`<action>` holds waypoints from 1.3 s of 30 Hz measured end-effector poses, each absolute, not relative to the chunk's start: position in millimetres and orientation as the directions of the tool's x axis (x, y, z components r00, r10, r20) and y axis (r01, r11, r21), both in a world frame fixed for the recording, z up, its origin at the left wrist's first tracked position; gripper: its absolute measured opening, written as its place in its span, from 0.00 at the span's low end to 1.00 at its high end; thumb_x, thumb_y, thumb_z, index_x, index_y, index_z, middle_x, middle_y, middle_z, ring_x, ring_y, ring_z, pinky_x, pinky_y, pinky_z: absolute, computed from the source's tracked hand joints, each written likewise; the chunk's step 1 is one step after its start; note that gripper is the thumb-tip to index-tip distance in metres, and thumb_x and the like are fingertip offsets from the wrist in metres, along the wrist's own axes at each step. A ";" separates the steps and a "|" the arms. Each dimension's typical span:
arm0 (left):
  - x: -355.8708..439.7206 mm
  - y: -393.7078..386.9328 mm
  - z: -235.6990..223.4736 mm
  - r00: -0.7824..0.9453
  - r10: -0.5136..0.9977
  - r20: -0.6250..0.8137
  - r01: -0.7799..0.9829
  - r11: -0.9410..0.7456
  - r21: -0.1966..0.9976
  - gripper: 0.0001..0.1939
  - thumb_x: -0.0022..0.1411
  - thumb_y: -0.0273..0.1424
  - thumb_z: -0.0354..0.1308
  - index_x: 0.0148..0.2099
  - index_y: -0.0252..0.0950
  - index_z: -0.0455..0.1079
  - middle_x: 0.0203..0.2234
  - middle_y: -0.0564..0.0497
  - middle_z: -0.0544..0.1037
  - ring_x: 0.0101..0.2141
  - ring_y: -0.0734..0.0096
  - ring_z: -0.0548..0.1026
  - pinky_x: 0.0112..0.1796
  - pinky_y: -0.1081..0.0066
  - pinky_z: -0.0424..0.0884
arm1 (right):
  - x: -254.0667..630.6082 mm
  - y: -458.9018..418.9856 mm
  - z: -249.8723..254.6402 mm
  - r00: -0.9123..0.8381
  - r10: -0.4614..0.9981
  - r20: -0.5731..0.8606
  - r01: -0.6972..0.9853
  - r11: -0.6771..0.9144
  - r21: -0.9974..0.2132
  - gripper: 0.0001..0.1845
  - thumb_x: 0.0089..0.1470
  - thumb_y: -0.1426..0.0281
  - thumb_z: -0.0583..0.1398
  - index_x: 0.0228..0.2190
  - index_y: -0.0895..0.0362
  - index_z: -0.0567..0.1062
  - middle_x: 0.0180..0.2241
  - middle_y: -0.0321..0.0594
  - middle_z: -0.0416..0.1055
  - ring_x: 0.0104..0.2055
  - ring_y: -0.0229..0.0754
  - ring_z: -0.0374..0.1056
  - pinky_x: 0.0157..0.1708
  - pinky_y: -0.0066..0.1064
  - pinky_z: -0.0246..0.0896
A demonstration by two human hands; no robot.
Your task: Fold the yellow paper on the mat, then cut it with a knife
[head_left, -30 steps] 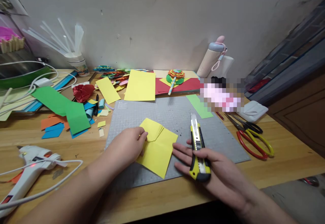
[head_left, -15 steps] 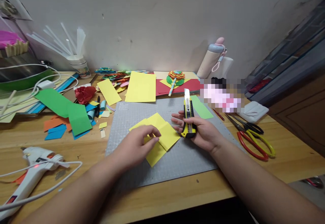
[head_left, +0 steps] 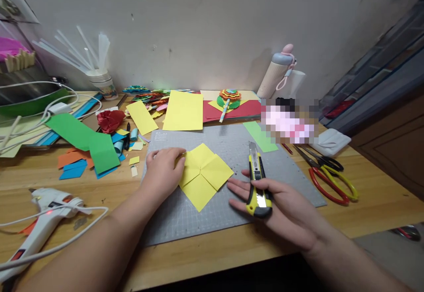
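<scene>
A yellow paper square (head_left: 205, 175) lies corner-forward on the grey cutting mat (head_left: 195, 230). Creases cross it, and two slits run from near its middle toward the lower left and lower right edges. My left hand (head_left: 164, 168) is at the paper's left corner, thumb and fingers drawn together on it; that corner is hidden beneath them. To the right of the paper, my right hand (head_left: 278, 208) is turned palm up. Its thumb clamps a yellow and black utility knife (head_left: 259, 183) across the fingers, with the blade out and pointing away from me.
Scissors (head_left: 326, 175) lie right of the mat, beside a light green paper strip (head_left: 261, 136). A paper flower (head_left: 229, 100) and yellow sheets (head_left: 183, 111) are behind. On the left are green paper (head_left: 99, 148), scraps and a corded glue gun (head_left: 46, 221).
The yellow paper has turned and now lies flatter, its slits showing. My left hand moved over it, then back to its left corner. The knife rose toward the paper, then came back down right.
</scene>
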State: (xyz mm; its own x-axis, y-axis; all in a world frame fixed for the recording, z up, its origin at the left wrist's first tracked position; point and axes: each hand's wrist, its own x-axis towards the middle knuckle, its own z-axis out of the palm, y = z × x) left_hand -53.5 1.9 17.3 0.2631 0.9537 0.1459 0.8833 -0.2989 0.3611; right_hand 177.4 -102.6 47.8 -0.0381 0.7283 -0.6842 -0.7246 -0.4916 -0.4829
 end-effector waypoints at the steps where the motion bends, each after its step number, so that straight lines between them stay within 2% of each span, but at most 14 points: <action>1: -54.5 0.2 20.2 0.252 0.956 0.148 0.891 -0.290 0.349 0.13 0.63 0.31 0.48 0.45 0.41 0.72 0.42 0.49 0.80 0.46 0.56 0.73 0.52 0.49 0.56 | 177.0 -96.0 46.3 -0.027 0.750 -0.661 -0.713 -0.478 -0.513 0.22 0.50 0.81 0.55 0.47 0.56 0.64 0.50 0.55 0.71 0.54 0.52 0.68 0.50 0.51 0.66; 5: -59.6 -8.5 33.5 0.220 0.960 0.173 0.926 -0.262 0.274 0.13 0.62 0.34 0.49 0.37 0.40 0.76 0.24 0.49 0.79 0.31 0.54 0.76 0.41 0.53 0.64 | 179.0 -66.9 37.8 -0.014 0.827 -0.562 -0.625 -0.446 -0.641 0.19 0.50 0.81 0.55 0.44 0.56 0.65 0.47 0.51 0.72 0.52 0.48 0.69 0.48 0.46 0.68; 7: -61.1 -12.1 38.8 0.227 0.952 0.207 0.934 -0.273 0.231 0.15 0.62 0.36 0.50 0.35 0.37 0.76 0.19 0.47 0.76 0.27 0.52 0.74 0.37 0.53 0.64 | 181.2 -57.9 33.9 -0.012 0.844 -0.536 -0.589 -0.439 -0.678 0.19 0.48 0.82 0.56 0.43 0.57 0.66 0.44 0.50 0.73 0.48 0.46 0.72 0.45 0.41 0.70; 9: -60.5 -14.0 40.6 0.278 0.926 0.255 0.922 -0.332 0.201 0.15 0.62 0.35 0.50 0.36 0.35 0.76 0.23 0.44 0.77 0.30 0.49 0.74 0.38 0.50 0.63 | 184.1 -55.7 31.3 0.007 0.863 -0.505 -0.556 -0.417 -0.719 0.19 0.46 0.82 0.58 0.41 0.58 0.69 0.39 0.45 0.74 0.39 0.41 0.73 0.38 0.33 0.71; 11: -57.4 -14.0 37.7 0.396 0.873 0.285 0.868 -0.457 0.194 0.12 0.63 0.33 0.50 0.39 0.36 0.75 0.32 0.43 0.78 0.38 0.51 0.74 0.43 0.51 0.62 | 188.4 -59.9 30.5 0.019 0.884 -0.467 -0.514 -0.392 -0.763 0.17 0.45 0.80 0.60 0.39 0.57 0.70 0.33 0.38 0.73 0.29 0.35 0.70 0.28 0.26 0.68; 13: -52.7 -13.1 31.2 0.554 0.786 0.276 0.764 -0.611 0.207 0.10 0.63 0.31 0.51 0.43 0.40 0.74 0.41 0.48 0.77 0.43 0.59 0.72 0.45 0.58 0.62 | 194.5 -68.4 30.4 -0.001 0.893 -0.450 -0.471 -0.398 -0.787 0.13 0.47 0.77 0.62 0.37 0.56 0.69 0.29 0.36 0.72 0.23 0.33 0.65 0.20 0.24 0.62; 15: -47.6 -12.6 23.7 0.696 0.678 0.237 0.638 -0.735 0.228 0.11 0.64 0.29 0.52 0.45 0.45 0.73 0.43 0.53 0.76 0.44 0.67 0.72 0.44 0.66 0.63 | 203.1 -78.4 29.8 -0.022 0.886 -0.464 -0.420 -0.429 -0.799 0.12 0.48 0.73 0.64 0.35 0.55 0.67 0.29 0.36 0.73 0.21 0.33 0.64 0.18 0.24 0.59; 17: -43.9 -13.0 18.4 0.777 0.594 0.209 0.547 -0.801 0.243 0.14 0.66 0.27 0.50 0.48 0.47 0.72 0.42 0.55 0.76 0.44 0.69 0.71 0.45 0.66 0.62 | 213.8 -88.3 28.4 -0.026 0.873 -0.488 -0.321 -0.469 -0.822 0.16 0.48 0.69 0.66 0.37 0.54 0.66 0.29 0.36 0.74 0.23 0.35 0.66 0.19 0.24 0.60; 20: -42.0 -14.8 16.6 0.803 0.564 0.190 0.517 -0.819 0.248 0.15 0.67 0.26 0.49 0.48 0.48 0.72 0.40 0.54 0.76 0.44 0.67 0.71 0.48 0.61 0.58 | 230.4 -101.2 26.9 -0.021 0.874 -0.485 -0.120 -0.484 -0.867 0.20 0.47 0.62 0.67 0.40 0.54 0.67 0.27 0.35 0.72 0.25 0.38 0.69 0.24 0.27 0.63; 25: -42.9 -16.0 19.6 0.792 0.586 0.170 0.541 -0.803 0.248 0.16 0.68 0.26 0.49 0.49 0.50 0.72 0.40 0.54 0.76 0.45 0.65 0.70 0.52 0.57 0.52 | 243.9 -115.1 32.1 0.037 0.897 -0.441 0.188 -0.440 -0.878 0.27 0.46 0.56 0.66 0.47 0.51 0.72 0.27 0.34 0.69 0.24 0.37 0.67 0.20 0.26 0.60; 30: -43.2 -15.3 19.7 0.793 0.583 0.177 0.539 -0.807 0.239 0.16 0.67 0.27 0.49 0.48 0.52 0.73 0.39 0.54 0.76 0.46 0.65 0.70 0.53 0.56 0.49 | 239.3 -115.8 32.2 0.042 0.917 -0.396 0.274 -0.392 -0.878 0.21 0.45 0.58 0.66 0.43 0.49 0.78 0.37 0.40 0.75 0.27 0.38 0.66 0.25 0.29 0.64; 36: -43.6 -16.3 20.3 0.796 0.587 0.149 0.551 -0.804 0.225 0.18 0.67 0.25 0.48 0.49 0.53 0.72 0.40 0.53 0.75 0.47 0.64 0.69 0.54 0.53 0.47 | 237.0 -113.1 29.2 -0.008 0.911 -0.413 0.345 -0.385 -0.856 0.21 0.51 0.59 0.62 0.47 0.49 0.77 0.37 0.40 0.76 0.26 0.39 0.68 0.26 0.31 0.65; 39: -43.5 -17.0 19.0 0.797 0.590 0.129 0.558 -0.801 0.214 0.20 0.67 0.24 0.47 0.51 0.53 0.71 0.41 0.52 0.74 0.48 0.62 0.69 0.55 0.51 0.47 | 241.8 -112.5 30.4 -0.073 0.942 -0.326 0.477 -0.254 -0.841 0.20 0.51 0.61 0.62 0.47 0.47 0.77 0.42 0.41 0.76 0.38 0.47 0.71 0.39 0.39 0.67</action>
